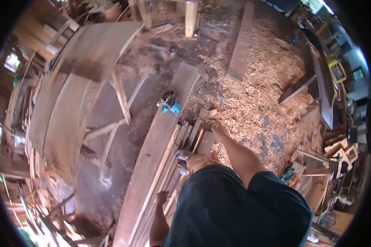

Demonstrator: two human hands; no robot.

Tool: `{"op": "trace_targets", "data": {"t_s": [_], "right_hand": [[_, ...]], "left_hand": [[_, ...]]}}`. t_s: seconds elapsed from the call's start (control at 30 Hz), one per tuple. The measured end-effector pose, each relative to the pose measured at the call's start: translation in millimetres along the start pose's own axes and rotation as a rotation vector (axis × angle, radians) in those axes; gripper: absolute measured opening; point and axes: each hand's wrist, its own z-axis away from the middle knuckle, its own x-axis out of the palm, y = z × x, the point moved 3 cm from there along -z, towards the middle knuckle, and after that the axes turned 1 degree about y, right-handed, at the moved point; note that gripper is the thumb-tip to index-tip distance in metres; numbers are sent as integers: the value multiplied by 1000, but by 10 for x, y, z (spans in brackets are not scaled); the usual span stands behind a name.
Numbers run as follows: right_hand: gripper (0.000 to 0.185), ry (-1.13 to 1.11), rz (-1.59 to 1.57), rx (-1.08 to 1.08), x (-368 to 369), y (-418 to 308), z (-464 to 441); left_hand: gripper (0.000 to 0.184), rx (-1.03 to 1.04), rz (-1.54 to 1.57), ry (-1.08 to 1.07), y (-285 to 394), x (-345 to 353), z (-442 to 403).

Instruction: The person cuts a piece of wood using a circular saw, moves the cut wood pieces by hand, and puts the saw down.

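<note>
My left hand (pixel 162 197) is at the lower left of my body, over the long boards (pixel 146 171). Its fingers look apart, with nothing visible in them. I cannot make out my right hand. A blue-green circular saw (pixel 171 105) rests on a long plank beyond the hand. My bare leg (pixel 241 158) reaches toward the wood shavings. Near my dark shorts (pixel 231 208), small grey shapes (pixel 182 160) lie against the boards; they are too unclear to name.
Large wide slabs (pixel 80 53) stand raised at the left beside wooden supports (pixel 121 94). Shavings (pixel 268 82) cover the floor at the right. A plank (pixel 241 45) lies at the top, and a dark board (pixel 297 88) slants at the right.
</note>
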Motion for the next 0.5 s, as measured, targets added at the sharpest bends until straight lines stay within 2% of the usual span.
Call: {"op": "trace_targets", "data": {"t_s": [0.07,0.1,0.13,0.2,0.23,0.27,0.3,0.33,0.4,0.47,0.5], "right_hand": [[30,-176,216,-190,230,801,284],[32,-289,187,-198,278,1076,541],[31,-132,193,-313,232,1269,870],[29,-240,259,92,179,1636,1219],[31,-303,334,225,82,1689,1402],[33,-363,398,371,24,1790,1560],[38,-285,281,451,218,2041,1691],[40,-387,464,254,421,2163,1681],[43,-285,23,345,672,2561,1634],[41,-170,-164,269,452,2539,1518],[33,-243,-72,282,210,2480,1496]], "left_hand": [[24,-410,261,-205,162,-168,27],[18,-205,163,-208,179,-214,36],[18,-318,273,-310,158,-299,7],[20,-443,693,-301,231,-391,-233],[22,-387,716,-238,419,-484,-359],[24,-458,668,-158,573,-573,-473],[26,-521,619,-77,754,-624,-635],[26,-452,600,-77,831,-631,-811],[27,-389,607,-83,960,-580,-1098],[28,-445,641,-113,1094,-457,-1361],[28,-455,567,-172,1185,-433,-1486]]}}
